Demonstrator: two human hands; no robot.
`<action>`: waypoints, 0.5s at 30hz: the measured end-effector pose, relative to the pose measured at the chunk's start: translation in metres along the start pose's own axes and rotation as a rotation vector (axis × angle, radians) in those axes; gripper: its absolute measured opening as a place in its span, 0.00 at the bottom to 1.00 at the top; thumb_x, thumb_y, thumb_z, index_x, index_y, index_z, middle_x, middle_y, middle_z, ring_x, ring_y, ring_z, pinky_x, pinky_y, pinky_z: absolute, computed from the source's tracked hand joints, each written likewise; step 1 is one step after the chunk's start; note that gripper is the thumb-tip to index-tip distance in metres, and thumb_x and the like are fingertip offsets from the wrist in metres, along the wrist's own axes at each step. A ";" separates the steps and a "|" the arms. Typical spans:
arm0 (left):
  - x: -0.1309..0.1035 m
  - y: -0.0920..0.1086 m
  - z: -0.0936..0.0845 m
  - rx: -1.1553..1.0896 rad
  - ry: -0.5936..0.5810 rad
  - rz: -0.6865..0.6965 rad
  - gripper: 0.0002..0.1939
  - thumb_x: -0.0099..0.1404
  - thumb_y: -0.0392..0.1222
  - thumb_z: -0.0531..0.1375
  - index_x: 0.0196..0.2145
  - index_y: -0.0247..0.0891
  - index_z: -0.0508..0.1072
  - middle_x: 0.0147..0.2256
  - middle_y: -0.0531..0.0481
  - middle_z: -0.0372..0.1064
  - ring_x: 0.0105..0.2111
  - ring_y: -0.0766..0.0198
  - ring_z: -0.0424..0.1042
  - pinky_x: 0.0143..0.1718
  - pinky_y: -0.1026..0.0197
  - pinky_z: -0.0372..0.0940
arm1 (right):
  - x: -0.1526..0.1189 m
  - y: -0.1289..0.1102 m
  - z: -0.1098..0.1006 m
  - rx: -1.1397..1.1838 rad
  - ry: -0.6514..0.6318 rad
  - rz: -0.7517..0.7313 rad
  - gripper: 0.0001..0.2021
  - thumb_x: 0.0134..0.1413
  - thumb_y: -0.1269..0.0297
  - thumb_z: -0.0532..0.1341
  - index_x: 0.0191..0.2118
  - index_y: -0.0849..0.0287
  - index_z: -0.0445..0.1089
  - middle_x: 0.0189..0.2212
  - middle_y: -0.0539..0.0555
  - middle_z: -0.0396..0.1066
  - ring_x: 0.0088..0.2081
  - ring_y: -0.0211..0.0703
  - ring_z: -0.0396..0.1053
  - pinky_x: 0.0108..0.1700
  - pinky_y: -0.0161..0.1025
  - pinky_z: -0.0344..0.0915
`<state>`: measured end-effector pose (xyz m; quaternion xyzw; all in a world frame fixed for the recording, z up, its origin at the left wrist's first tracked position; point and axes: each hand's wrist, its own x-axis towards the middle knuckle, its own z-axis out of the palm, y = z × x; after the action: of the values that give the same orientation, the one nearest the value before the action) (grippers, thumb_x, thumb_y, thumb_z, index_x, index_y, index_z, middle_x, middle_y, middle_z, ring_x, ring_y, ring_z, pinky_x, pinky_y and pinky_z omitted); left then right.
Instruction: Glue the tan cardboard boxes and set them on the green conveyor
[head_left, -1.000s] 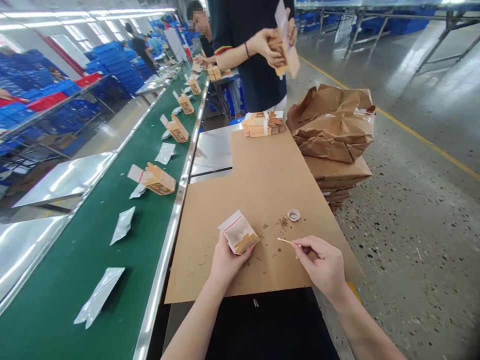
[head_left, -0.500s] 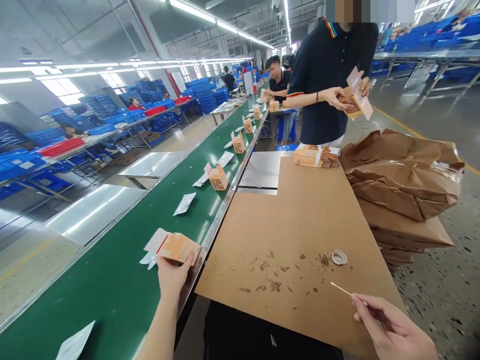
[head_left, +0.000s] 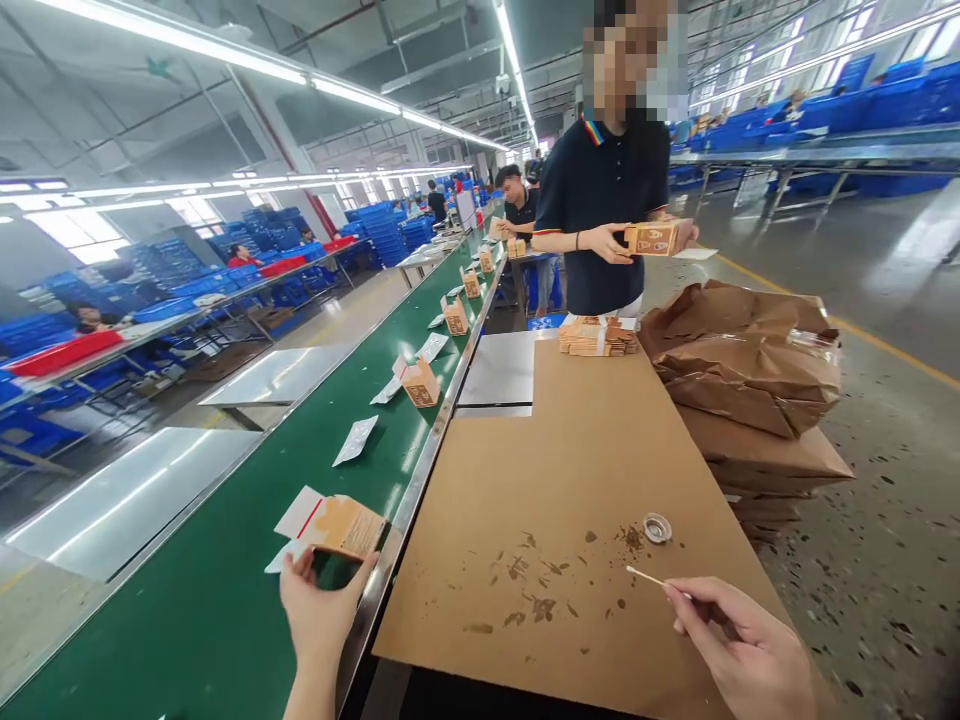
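On the green conveyor belt an orange-and-white carton [head_left: 349, 524] lies on its side, its white flap with a red line turned to the left. My left hand [head_left: 319, 605] is just below it, thumb and fingers spread apart, with a gap of green belt showing between palm and carton. Its fingertips are at the carton's near edge; whether they touch I cannot tell. Part of a silver sachet [head_left: 285, 556] shows beside the flap. My right hand [head_left: 742, 640], over the cardboard sheet [head_left: 480, 500], pinches a cotton swab [head_left: 646, 575] pointing left. Close to the swab's tip is a small round cap [head_left: 657, 529].
Dark stains [head_left: 544, 607] mark the cardboard. Further along the belt stand open cartons [head_left: 418, 381] and silver sachets [head_left: 355, 441]. A co-worker [head_left: 607, 200] holds a carton [head_left: 652, 239] behind a stack of flat cartons [head_left: 598, 336]. Brown paper-wrapped bundles [head_left: 750, 360] are at right.
My left hand has loosened from the carton, its fingers now spread below it. The right hand still pinches the swab. The co-worker has turned and lowered their carton. The view has shifted.
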<state>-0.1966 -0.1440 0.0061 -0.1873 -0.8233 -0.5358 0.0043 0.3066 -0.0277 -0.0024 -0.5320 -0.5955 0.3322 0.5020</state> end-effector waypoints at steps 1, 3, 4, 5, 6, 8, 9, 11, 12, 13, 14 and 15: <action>-0.006 -0.002 -0.003 0.006 0.051 0.000 0.70 0.37 0.58 0.90 0.73 0.42 0.69 0.67 0.31 0.76 0.80 0.19 0.72 0.84 0.23 0.67 | -0.002 0.004 -0.004 -0.008 0.032 0.011 0.17 0.63 0.32 0.77 0.31 0.33 0.91 0.26 0.57 0.85 0.23 0.63 0.82 0.27 0.55 0.87; -0.020 -0.008 -0.007 0.017 0.147 0.002 0.69 0.35 0.63 0.90 0.71 0.43 0.70 0.66 0.32 0.73 0.78 0.16 0.73 0.82 0.21 0.69 | -0.004 0.012 -0.015 -0.028 0.070 0.030 0.18 0.62 0.30 0.77 0.30 0.34 0.92 0.25 0.58 0.84 0.22 0.62 0.82 0.26 0.53 0.86; -0.028 -0.010 -0.008 0.012 0.183 0.010 0.65 0.36 0.65 0.89 0.67 0.44 0.72 0.63 0.34 0.73 0.75 0.17 0.76 0.80 0.20 0.72 | -0.004 0.014 -0.020 -0.036 0.071 0.040 0.18 0.61 0.30 0.78 0.31 0.35 0.92 0.25 0.59 0.84 0.22 0.61 0.82 0.27 0.52 0.87; -0.037 -0.012 -0.007 -0.002 0.203 0.023 0.60 0.38 0.68 0.88 0.63 0.45 0.72 0.59 0.37 0.74 0.70 0.19 0.80 0.77 0.19 0.75 | -0.004 0.016 -0.024 -0.042 0.076 0.049 0.18 0.61 0.31 0.78 0.31 0.35 0.92 0.25 0.59 0.84 0.22 0.60 0.82 0.28 0.51 0.87; -0.045 -0.013 -0.004 -0.022 0.192 0.039 0.55 0.40 0.70 0.87 0.59 0.47 0.72 0.55 0.41 0.74 0.64 0.22 0.84 0.73 0.19 0.79 | -0.004 0.016 -0.028 -0.043 0.084 0.056 0.18 0.60 0.31 0.79 0.32 0.36 0.93 0.25 0.59 0.84 0.22 0.59 0.83 0.29 0.50 0.88; -0.058 -0.009 0.008 -0.068 0.082 0.079 0.47 0.47 0.72 0.84 0.54 0.49 0.71 0.48 0.46 0.74 0.54 0.31 0.86 0.65 0.24 0.84 | -0.002 0.013 -0.030 -0.031 0.098 0.054 0.19 0.59 0.30 0.79 0.31 0.36 0.92 0.24 0.58 0.84 0.21 0.60 0.82 0.28 0.51 0.88; -0.063 -0.004 0.017 -0.098 0.001 0.105 0.43 0.51 0.72 0.83 0.53 0.50 0.71 0.47 0.47 0.75 0.51 0.36 0.86 0.62 0.28 0.85 | -0.002 0.010 -0.030 -0.021 0.104 0.041 0.20 0.60 0.29 0.79 0.30 0.36 0.92 0.24 0.58 0.84 0.21 0.60 0.82 0.27 0.51 0.87; -0.068 0.018 0.038 -0.185 -0.183 0.137 0.37 0.59 0.71 0.81 0.53 0.50 0.74 0.47 0.47 0.77 0.49 0.42 0.86 0.60 0.36 0.85 | 0.000 0.004 -0.026 -0.019 0.100 -0.003 0.21 0.63 0.29 0.76 0.30 0.38 0.91 0.25 0.58 0.85 0.21 0.61 0.82 0.26 0.53 0.87; -0.069 0.033 0.048 -0.245 -0.281 0.129 0.35 0.61 0.71 0.80 0.53 0.49 0.75 0.46 0.47 0.79 0.49 0.45 0.86 0.58 0.40 0.85 | 0.002 0.000 -0.024 -0.031 0.099 -0.030 0.22 0.65 0.30 0.75 0.30 0.39 0.91 0.25 0.59 0.86 0.21 0.61 0.83 0.26 0.53 0.87; -0.070 0.052 0.057 -0.317 -0.387 0.108 0.34 0.62 0.72 0.80 0.52 0.49 0.77 0.45 0.47 0.79 0.47 0.46 0.85 0.56 0.42 0.85 | 0.004 -0.003 -0.022 -0.048 0.104 -0.061 0.22 0.67 0.32 0.74 0.30 0.41 0.91 0.26 0.59 0.87 0.22 0.61 0.83 0.27 0.52 0.88; -0.070 0.074 0.064 -0.391 -0.510 0.084 0.34 0.62 0.75 0.80 0.50 0.48 0.79 0.43 0.46 0.80 0.45 0.47 0.85 0.52 0.43 0.84 | 0.006 -0.005 -0.020 -0.069 0.113 -0.092 0.22 0.69 0.35 0.74 0.30 0.42 0.90 0.27 0.58 0.87 0.23 0.60 0.84 0.27 0.51 0.88; -0.071 0.096 0.068 -0.454 -0.647 0.064 0.35 0.62 0.77 0.80 0.47 0.47 0.81 0.40 0.46 0.79 0.41 0.47 0.83 0.48 0.44 0.84 | 0.008 -0.008 -0.020 -0.088 0.129 -0.123 0.21 0.71 0.37 0.74 0.31 0.43 0.90 0.27 0.58 0.87 0.23 0.59 0.84 0.28 0.49 0.88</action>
<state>-0.0872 -0.0716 0.0471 -0.3682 -0.6364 -0.6173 -0.2801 0.3237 -0.0243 0.0121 -0.5360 -0.6075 0.2395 0.5350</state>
